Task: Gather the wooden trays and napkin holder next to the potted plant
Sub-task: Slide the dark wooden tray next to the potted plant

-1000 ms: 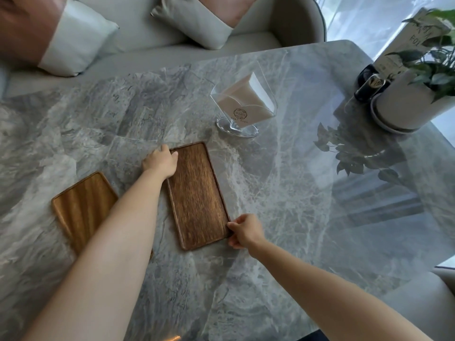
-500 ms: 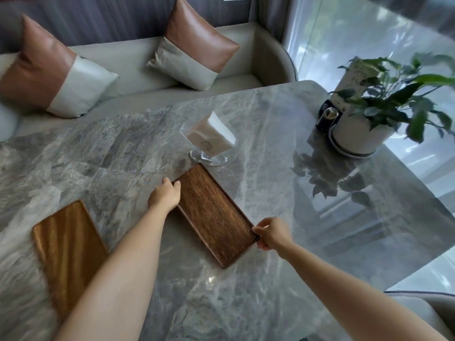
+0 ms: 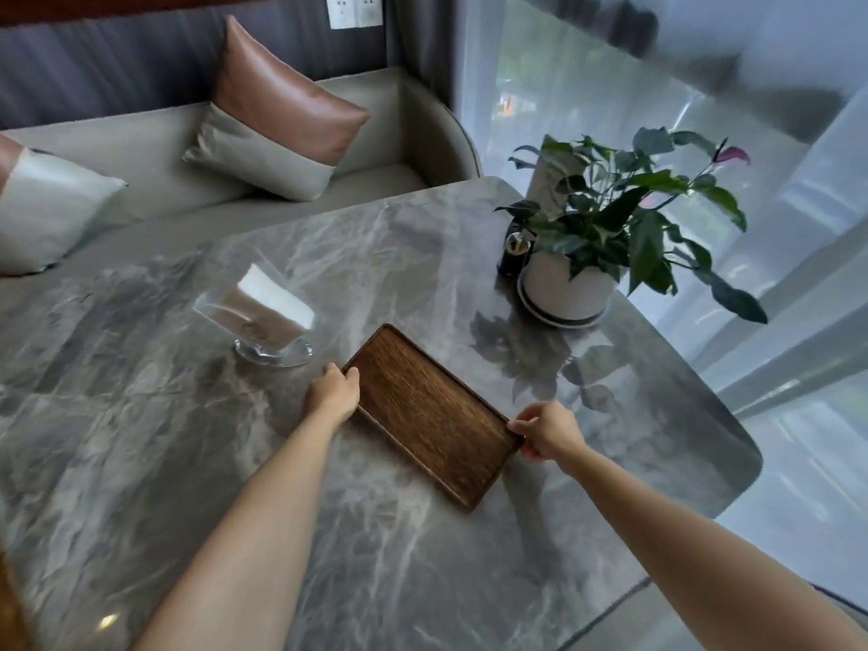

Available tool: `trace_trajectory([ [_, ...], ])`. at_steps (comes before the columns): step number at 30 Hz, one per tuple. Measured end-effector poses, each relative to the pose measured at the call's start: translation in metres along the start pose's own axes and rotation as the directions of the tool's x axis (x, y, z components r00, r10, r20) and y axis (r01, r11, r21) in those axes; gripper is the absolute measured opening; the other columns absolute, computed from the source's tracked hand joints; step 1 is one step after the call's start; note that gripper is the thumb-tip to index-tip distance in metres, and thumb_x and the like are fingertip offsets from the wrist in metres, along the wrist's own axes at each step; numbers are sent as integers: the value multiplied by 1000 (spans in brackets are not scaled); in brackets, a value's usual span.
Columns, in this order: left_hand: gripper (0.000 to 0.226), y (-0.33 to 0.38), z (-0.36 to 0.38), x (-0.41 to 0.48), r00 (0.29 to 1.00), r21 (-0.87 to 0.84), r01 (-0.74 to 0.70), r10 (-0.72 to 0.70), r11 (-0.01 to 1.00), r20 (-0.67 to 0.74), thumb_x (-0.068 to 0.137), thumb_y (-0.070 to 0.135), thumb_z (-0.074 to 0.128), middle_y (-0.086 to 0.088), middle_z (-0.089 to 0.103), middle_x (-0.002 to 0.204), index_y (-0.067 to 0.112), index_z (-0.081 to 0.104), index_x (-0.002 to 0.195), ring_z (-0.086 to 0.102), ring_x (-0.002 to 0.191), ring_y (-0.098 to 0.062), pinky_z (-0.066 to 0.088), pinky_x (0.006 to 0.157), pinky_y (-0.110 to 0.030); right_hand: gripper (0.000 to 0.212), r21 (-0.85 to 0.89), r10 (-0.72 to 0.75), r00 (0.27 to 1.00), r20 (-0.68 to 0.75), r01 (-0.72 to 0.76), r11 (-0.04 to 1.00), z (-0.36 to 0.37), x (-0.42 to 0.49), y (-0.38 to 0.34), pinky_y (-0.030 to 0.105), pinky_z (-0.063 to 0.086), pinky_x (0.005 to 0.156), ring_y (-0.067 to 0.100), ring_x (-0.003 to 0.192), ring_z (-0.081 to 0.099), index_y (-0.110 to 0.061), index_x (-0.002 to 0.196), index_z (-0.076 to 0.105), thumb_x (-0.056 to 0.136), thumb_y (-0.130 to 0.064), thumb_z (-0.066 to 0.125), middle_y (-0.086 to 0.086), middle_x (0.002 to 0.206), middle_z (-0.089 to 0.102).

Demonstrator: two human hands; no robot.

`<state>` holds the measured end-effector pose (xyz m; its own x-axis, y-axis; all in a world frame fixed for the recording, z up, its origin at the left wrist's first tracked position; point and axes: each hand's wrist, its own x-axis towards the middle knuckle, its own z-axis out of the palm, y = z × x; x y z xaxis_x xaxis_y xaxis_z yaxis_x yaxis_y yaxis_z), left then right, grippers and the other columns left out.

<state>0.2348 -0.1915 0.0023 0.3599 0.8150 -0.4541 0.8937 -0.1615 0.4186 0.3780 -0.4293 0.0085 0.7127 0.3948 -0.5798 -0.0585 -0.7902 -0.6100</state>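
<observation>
Head view: dark wooden tray (image 3: 430,413) lengthwise upper-left to lower-right, left hand (image 3: 334,392) and right hand (image 3: 547,430) gripping opposite ends.

tray (image 3: 425,413): dark brown grain | table (image 3: 422,556): grey veined marble | pot (image 3: 566,288): white

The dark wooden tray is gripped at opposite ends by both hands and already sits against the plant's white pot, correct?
Not quite. In the head view both hands, left and right, grip the dark wooden tray, but bare table lies between it and the white pot.
</observation>
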Motion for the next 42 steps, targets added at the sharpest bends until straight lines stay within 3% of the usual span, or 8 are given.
trace_trajectory([
  [9, 51, 99, 35, 40, 999, 54, -39, 39, 998, 1, 97, 33, 34, -28, 47, 135, -3, 40, 132, 45, 124, -42, 38, 102, -42, 22, 120, 48, 999, -11, -47, 992, -55, 57, 17, 19, 46, 34, 18, 43, 54, -10, 64, 60, 85, -13, 63, 10, 53, 59],
  [16, 49, 156, 51, 79, 996, 100, -88, 86, 991, 25, 95, 32, 34, -28, 47, 135, -1, 43, 129, 44, 125, -41, 37, 103, -41, 18, 165, 76, 997, -5, -74, 983, -73, 93, 17, 27, 48, 39, 20, 39, 51, -4, 73, 56, 86, -14, 61, 13, 49, 55],
  [24, 55, 191, 67, 106, 992, 186, -107, 93, 977, 80, 96, 33, 33, -28, 39, 143, -2, 33, 138, 38, 130, -41, 34, 106, -42, 13, 162, 95, 995, 28, -98, 982, -86, 119, 15, 19, 46, 32, 10, 28, 51, 0, 81, 56, 87, -11, 59, 14, 51, 56],
  [29, 52, 203, 75, 114, 987, 232, -148, 130, 962, 91, 97, 29, 33, -29, 42, 141, -7, 40, 134, 40, 130, -41, 35, 106, -39, 13, 165, 113, 993, 41, -118, 979, -89, 126, 17, 19, 47, 32, 9, 27, 52, -1, 80, 56, 88, -10, 58, 13, 50, 57],
  [34, 54, 207, 79, 116, 985, 232, -167, 154, 958, 75, 97, 31, 33, -28, 41, 141, -7, 37, 135, 39, 130, -40, 34, 106, -39, 17, 142, 96, 994, 60, -104, 984, -91, 131, 19, 19, 47, 33, 10, 28, 54, -5, 73, 54, 89, -12, 58, 4, 35, 56],
  [36, 54, 205, 80, 114, 983, 220, -181, 171, 959, 67, 97, 31, 34, -29, 39, 142, -7, 36, 136, 38, 131, -41, 34, 106, -40, 18, 125, 85, 994, 62, -93, 988, -89, 130, 18, 21, 51, 36, 11, 31, 55, -8, 71, 53, 89, -13, 57, 3, 35, 56],
  [39, 56, 199, 79, 109, 978, 207, -206, 196, 957, 66, 97, 31, 36, -29, 33, 145, -4, 30, 139, 33, 134, -40, 30, 109, -41, 21, 76, 60, 996, 70, -66, 995, -89, 128, 17, 35, 58, 56, 19, 41, 57, -9, 70, 52, 89, -17, 57, 9, 48, 60],
  [42, 59, 190, 76, 98, 973, 209, -232, 227, 950, 48, 97, 34, 36, -25, 23, 151, 4, 19, 145, 25, 137, -40, 25, 112, -46, 22, -103, 5, 1000, 16, -4, 995, -91, 122, 13, 46, 56, 70, 29, 63, 63, -3, 86, 58, 89, -25, 56, 16, 71, 66],
])
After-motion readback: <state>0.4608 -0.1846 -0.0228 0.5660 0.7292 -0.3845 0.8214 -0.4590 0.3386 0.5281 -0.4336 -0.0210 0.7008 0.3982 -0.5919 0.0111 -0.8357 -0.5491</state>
